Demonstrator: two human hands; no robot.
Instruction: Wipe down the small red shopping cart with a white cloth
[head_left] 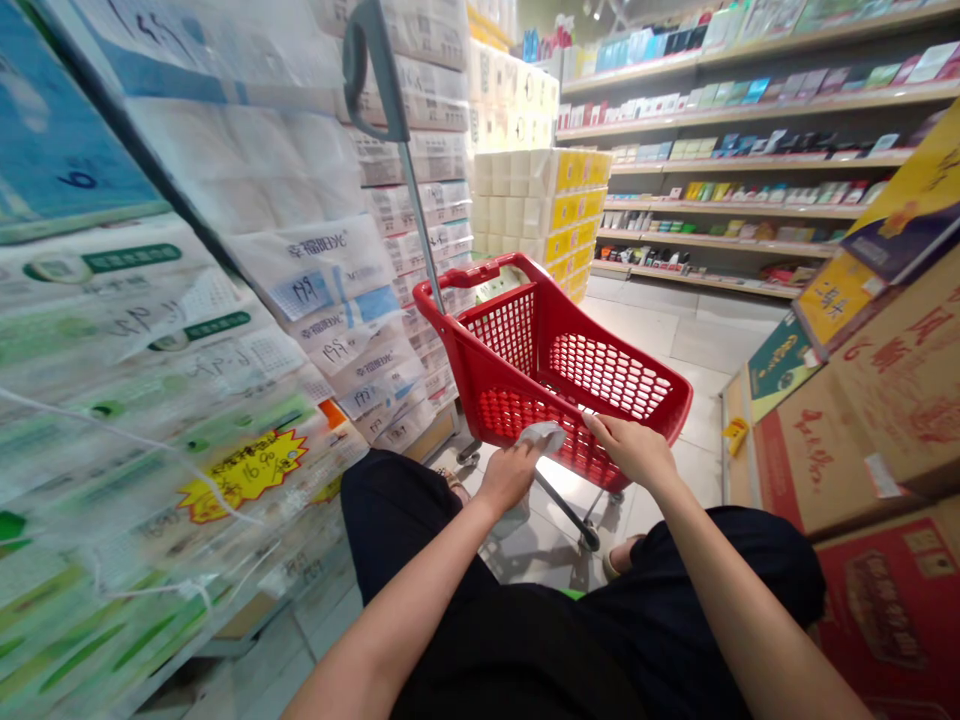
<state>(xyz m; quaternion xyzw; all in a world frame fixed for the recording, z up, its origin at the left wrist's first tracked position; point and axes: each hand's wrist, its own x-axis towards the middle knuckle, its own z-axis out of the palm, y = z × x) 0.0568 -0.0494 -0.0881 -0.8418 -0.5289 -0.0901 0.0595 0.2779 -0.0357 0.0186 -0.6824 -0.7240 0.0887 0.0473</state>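
Observation:
A red plastic shopping cart (499, 350) with perforated sides stands in front of my knees, and its basket looks bare inside. My left hand (511, 472) is closed on a pale grey-white cloth (545, 436), held against or just before the near side of the basket. To its right, my right hand (634, 450) grips the basket's top rim. The cart's long grey handle (386, 75) rises at the back left on a metal pole. Some fingertips of both hands are hidden.
Shrink-wrapped tissue packs (330, 300) are stacked high on the left, with a yellow price tag (244, 475). Cardboard boxes (862, 420) line the right side. Behind the cart are yellow-and-white paper rolls (540, 210) and stocked shelves (720, 165). The floor (637, 318) is tiled.

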